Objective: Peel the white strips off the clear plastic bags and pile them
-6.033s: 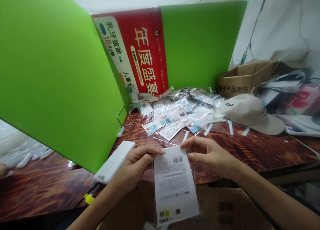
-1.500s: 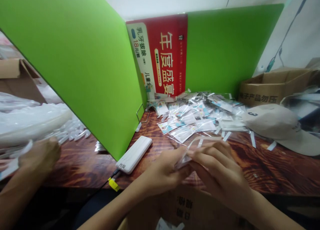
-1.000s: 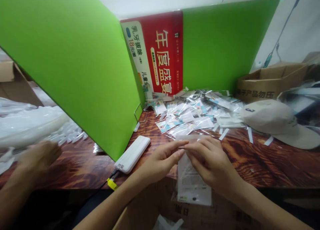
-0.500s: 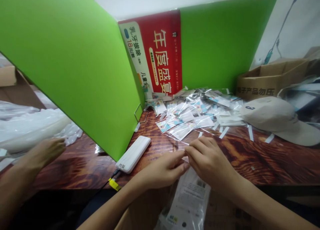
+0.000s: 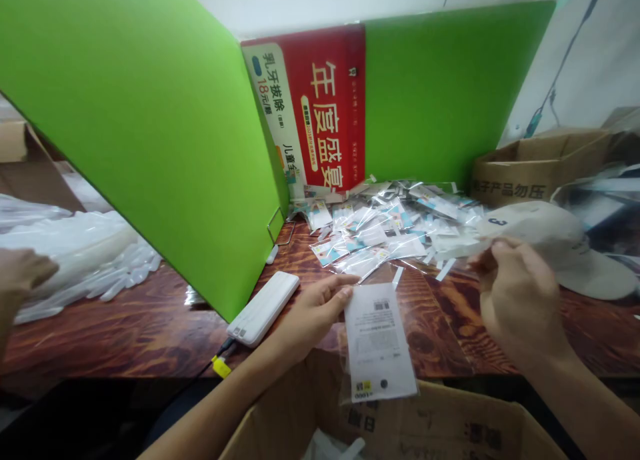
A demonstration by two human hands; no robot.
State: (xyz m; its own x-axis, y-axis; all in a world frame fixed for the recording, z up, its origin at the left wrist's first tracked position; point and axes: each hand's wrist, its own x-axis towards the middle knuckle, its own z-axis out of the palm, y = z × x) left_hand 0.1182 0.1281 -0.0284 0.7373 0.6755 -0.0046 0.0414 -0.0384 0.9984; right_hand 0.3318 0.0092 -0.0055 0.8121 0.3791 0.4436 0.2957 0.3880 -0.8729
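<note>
My left hand [image 5: 323, 303] pinches the top edge of a clear plastic bag with a white printed card [image 5: 383, 353] inside. The bagged card hangs tilted above an open cardboard box [image 5: 445, 413] at the bottom. My right hand [image 5: 520, 293] is raised to the right, near the beige cap, with fingers pinched together. Blur hides what is between those fingertips, if anything. Behind my hands lies a pile of similar bagged cards [image 5: 373, 233]. Narrow white strips [image 5: 445, 269] lie on the table at the pile's front edge.
A white power bank [image 5: 265, 308] with a cable lies left of my arm, beside a green partition [image 5: 165, 133]. On the right are a beige cap [image 5: 550, 240] and a cardboard box [image 5: 520, 180]. At far left, another person's hand [image 5: 25, 270] is by white plastic pieces [image 5: 90, 260].
My hands were together at the bag's top; the right has moved away to the right and up. The bagged card has come up into fuller view. The other person's hand moved left.
</note>
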